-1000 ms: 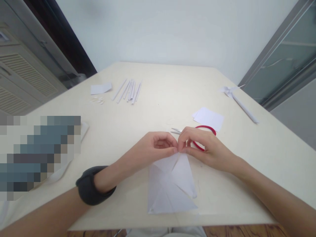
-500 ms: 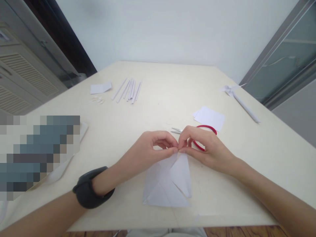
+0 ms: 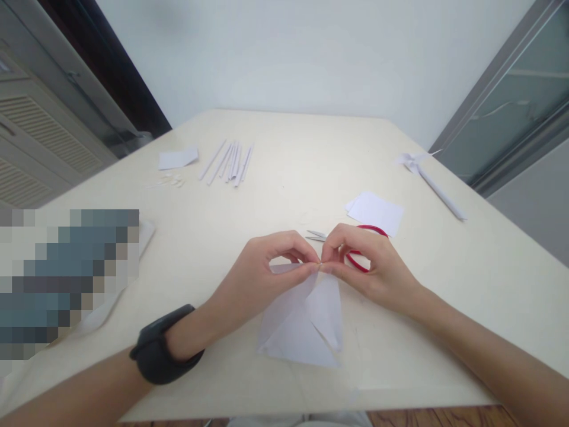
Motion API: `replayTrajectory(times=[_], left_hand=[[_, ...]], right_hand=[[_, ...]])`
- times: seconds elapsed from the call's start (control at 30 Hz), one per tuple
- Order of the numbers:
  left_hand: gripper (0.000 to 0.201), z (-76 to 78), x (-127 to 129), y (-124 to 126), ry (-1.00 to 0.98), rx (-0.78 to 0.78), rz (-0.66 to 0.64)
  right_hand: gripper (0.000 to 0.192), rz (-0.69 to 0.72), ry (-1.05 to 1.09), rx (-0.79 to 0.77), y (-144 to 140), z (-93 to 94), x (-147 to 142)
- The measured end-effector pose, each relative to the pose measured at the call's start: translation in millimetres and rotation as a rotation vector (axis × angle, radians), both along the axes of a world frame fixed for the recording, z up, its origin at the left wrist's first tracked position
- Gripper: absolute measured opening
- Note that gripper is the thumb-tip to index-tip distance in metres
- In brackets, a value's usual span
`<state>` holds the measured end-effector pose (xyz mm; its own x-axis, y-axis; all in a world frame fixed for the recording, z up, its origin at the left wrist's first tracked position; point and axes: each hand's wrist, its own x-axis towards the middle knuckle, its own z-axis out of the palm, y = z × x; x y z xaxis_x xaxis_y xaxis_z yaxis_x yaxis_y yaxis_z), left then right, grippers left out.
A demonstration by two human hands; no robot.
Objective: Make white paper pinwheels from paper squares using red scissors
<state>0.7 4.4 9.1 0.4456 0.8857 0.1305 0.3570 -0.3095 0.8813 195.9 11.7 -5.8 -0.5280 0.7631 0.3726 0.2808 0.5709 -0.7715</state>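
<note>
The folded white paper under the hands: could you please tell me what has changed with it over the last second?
The folded white paper has been drawn away from the table's near edge, its near corners lifting. The left hand and right hand keep pinching its top flaps together. The scissors, paper strips and pinwheel stayed put.

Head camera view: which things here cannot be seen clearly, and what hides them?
- Scissors: only the blade tips and part of the red handle show; the right hand covers the rest.
- Folded paper: its top corner is hidden inside the grip of both hands; the left hand covers it.
- Left edge: a pixelated block hides what lies there.
- Small scraps: too small to identify.
</note>
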Motion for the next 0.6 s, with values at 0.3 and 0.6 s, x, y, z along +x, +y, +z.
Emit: replayTrajectory(times=[0.3, 0.6], left_hand=[[0.008, -1.1, 0.4, -2.7, -0.017, 0.016, -0.001], [0.007, 0.1, 1.0, -3.4, -0.106, 0.005, -0.025]], right_hand=[[0.006, 0.048, 0.054, -0.009, -0.1, 1.3, 1.8], [0.008, 0.090, 0.076, -0.051, -2.5, 4.9, 0.3]])
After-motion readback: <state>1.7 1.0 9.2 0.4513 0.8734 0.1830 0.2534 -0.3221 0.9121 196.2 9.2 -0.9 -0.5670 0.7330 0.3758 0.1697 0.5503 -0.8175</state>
